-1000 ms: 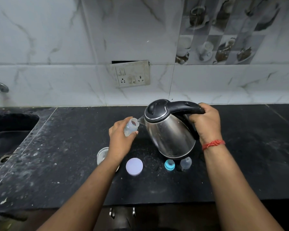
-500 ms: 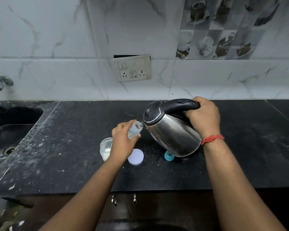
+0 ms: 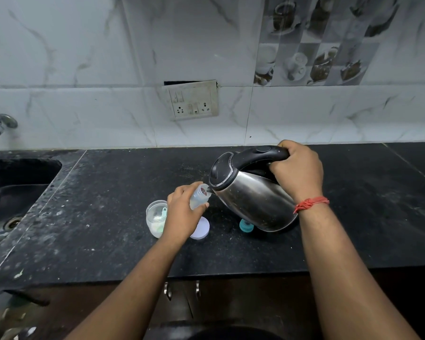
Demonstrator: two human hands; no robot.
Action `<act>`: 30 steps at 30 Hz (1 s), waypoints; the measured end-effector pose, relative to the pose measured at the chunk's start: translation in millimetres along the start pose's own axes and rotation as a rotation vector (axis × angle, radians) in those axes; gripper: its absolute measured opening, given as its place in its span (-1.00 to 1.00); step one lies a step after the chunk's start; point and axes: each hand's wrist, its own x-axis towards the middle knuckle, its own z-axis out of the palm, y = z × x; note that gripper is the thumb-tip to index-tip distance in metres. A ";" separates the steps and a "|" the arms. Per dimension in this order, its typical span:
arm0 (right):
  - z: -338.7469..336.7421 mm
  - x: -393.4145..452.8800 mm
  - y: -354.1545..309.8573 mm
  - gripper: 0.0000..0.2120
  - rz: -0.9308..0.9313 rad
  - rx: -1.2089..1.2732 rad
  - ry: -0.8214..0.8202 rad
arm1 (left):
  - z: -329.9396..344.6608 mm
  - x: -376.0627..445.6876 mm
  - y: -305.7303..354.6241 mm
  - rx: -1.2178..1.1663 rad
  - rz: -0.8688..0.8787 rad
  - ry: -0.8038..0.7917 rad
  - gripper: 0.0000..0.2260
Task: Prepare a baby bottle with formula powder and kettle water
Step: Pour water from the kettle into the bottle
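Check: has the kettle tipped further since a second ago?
Yes. The kettle now tilts more steeply left toward the bottle, its base lifted higher off the countertop.

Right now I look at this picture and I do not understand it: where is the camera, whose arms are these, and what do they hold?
There is no machine here. The camera sits on a person's head and looks down at their own arms. The left hand holds a small clear baby bottle. The right hand grips the handle of a steel kettle, tilted so its spout meets the bottle's mouth. On the black counter stand an open jar with white powder and a scoop, a round pale lid, and a teal bottle part.
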 end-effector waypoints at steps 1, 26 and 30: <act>-1.2 -1.0 -0.7 -0.85 -0.003 -0.004 0.003 | -0.3 -0.8 0.5 -0.003 0.004 0.002 -0.51; -15.7 -8.8 -8.5 -0.86 -0.058 -0.037 0.043 | -3.5 -8.9 9.5 -0.082 0.025 0.025 -0.51; -16.9 -6.5 -11.1 -0.84 -0.061 -0.038 0.043 | -3.3 -7.9 10.7 -0.093 0.015 0.012 -0.50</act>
